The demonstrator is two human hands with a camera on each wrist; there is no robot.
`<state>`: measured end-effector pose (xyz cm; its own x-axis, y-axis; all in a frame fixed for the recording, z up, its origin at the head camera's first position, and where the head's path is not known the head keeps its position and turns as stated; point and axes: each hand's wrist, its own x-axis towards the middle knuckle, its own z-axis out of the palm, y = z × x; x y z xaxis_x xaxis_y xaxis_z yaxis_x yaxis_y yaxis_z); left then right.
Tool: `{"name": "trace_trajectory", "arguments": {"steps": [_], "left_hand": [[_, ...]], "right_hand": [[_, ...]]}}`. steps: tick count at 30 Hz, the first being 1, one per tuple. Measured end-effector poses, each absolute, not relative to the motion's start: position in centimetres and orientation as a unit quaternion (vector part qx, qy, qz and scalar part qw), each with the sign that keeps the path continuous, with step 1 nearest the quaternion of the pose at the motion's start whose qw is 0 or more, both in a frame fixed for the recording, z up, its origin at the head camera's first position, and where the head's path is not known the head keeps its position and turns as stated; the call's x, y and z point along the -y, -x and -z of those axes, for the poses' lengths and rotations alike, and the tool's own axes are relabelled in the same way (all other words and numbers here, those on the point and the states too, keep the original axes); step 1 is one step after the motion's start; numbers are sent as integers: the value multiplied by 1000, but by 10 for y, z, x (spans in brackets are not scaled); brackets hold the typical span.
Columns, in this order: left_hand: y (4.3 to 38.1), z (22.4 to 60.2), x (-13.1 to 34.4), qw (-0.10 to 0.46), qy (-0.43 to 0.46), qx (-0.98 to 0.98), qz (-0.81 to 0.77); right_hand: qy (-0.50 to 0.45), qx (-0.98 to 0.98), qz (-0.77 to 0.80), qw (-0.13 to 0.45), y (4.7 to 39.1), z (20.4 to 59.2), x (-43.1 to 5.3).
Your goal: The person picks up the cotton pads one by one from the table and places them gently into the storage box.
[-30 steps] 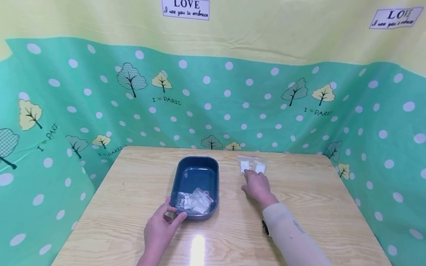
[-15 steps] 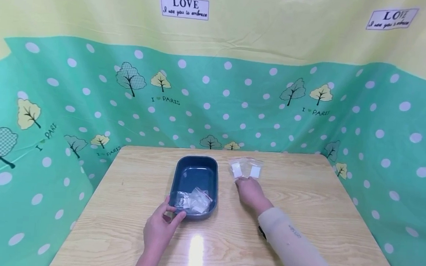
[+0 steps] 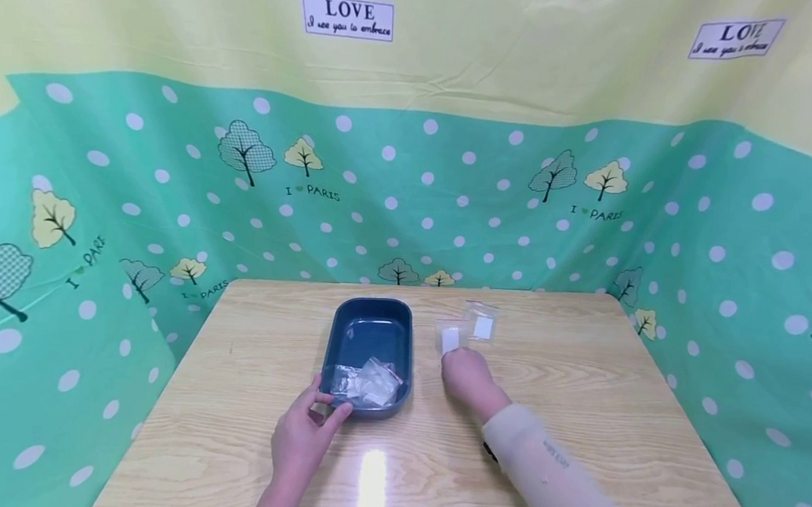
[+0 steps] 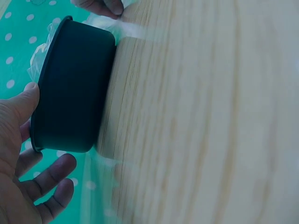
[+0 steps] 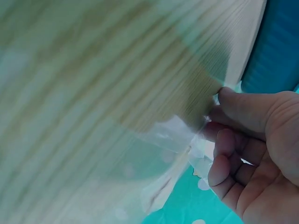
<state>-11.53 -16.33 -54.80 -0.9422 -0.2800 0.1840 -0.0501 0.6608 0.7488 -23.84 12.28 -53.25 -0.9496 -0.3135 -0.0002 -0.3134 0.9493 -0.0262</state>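
A dark blue tray (image 3: pixel 372 331) with rounded corners stands on the table, several clear zip-lock bags (image 3: pixel 377 381) heaped at its near end. My left hand (image 3: pixel 299 438) holds the tray's near left corner; in the left wrist view the thumb lies on the rim and the other fingers are around the corner. Right of the tray, my right hand (image 3: pixel 471 380) pinches the near edge of a small zip-lock bag (image 3: pixel 450 337) with a white label. The right wrist view has thumb and fingertips together on the clear film (image 5: pixel 175 133). Another labelled zip-lock bag (image 3: pixel 483 326) lies just behind.
The wooden table (image 3: pixel 236 461) is enclosed at the back and both sides by a green and yellow printed curtain (image 3: pixel 351 226). The tray's right wall is close to the right hand. A light glare (image 3: pixel 371 487) shows on the table's front part.
My right hand has moved left and toward me, drawing one zip-lock bag away from the other, which they overlapped before. The left hand stays at the tray's corner.
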Motion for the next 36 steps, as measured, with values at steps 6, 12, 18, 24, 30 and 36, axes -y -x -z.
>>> {"name": "trace_trajectory", "arguments": {"steps": [6, 12, 18, 24, 30, 36], "left_hand": [[116, 550, 164, 142, -92, 901, 399], [117, 550, 165, 146, -88, 903, 396], [116, 551, 165, 146, -89, 901, 398], [116, 550, 164, 141, -90, 902, 398], [116, 550, 163, 136, -91, 903, 397], [116, 551, 163, 139, -93, 901, 399]], "right_hand": [[141, -990, 24, -5, 236, 532, -122], [131, -989, 64, 6, 236, 535, -125], [131, -988, 79, 4, 235, 535, -126], [124, -988, 92, 5, 234, 536, -127], [124, -986, 109, -3, 233, 537, -129], [115, -985, 129, -13, 231, 535, -129]]}}
